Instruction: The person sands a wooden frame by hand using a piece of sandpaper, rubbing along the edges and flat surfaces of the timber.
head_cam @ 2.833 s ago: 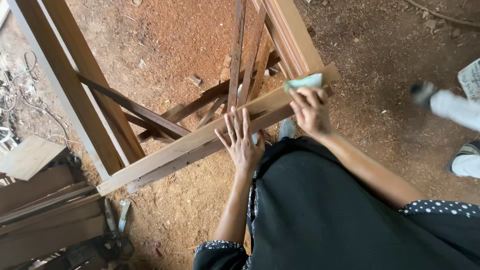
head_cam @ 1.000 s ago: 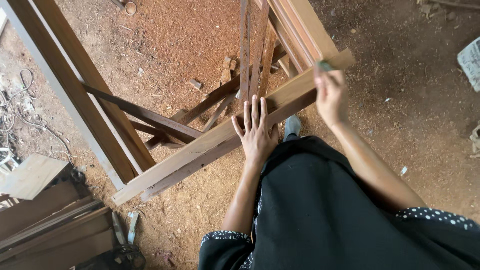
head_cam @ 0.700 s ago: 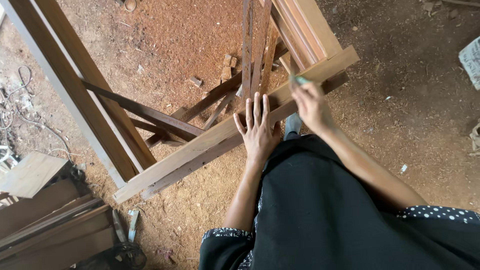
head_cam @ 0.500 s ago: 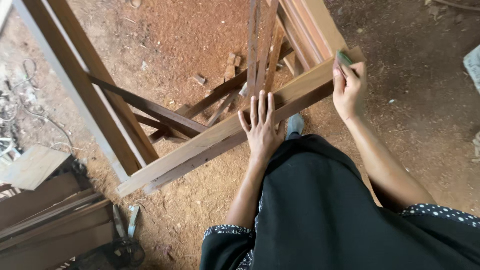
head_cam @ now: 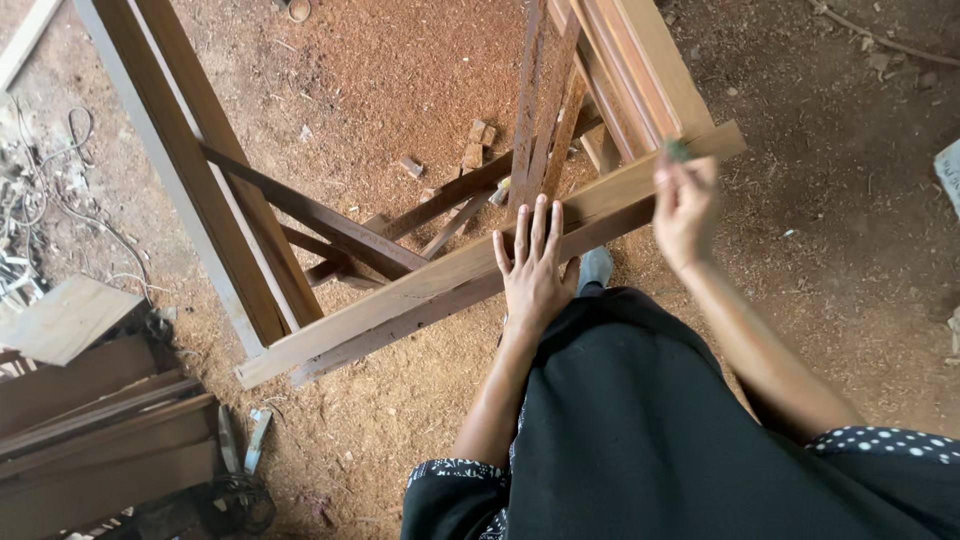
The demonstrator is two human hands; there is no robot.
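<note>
Sanding a long plank, far end under the pad

The left hand point(head_cam: 535, 275) lay flat, fingers spread, pressing the long wooden plank point(head_cam: 440, 285) where it rested slantwise across the wooden frame point(head_cam: 215, 190) above the sawdust floor point(head_cam: 400, 90). The right hand point(head_cam: 685, 205), blurred, was closed on a small greenish sanding piece point(head_cam: 677, 150) at the plank's far right end, by the stack of boards point(head_cam: 640, 70). Judging by this, the work seemed partway through: the right end was being rubbed, while the long stretch left of the pressing hand showed no sign either way of having been worked, and I could not tell how smooth any part was
</note>
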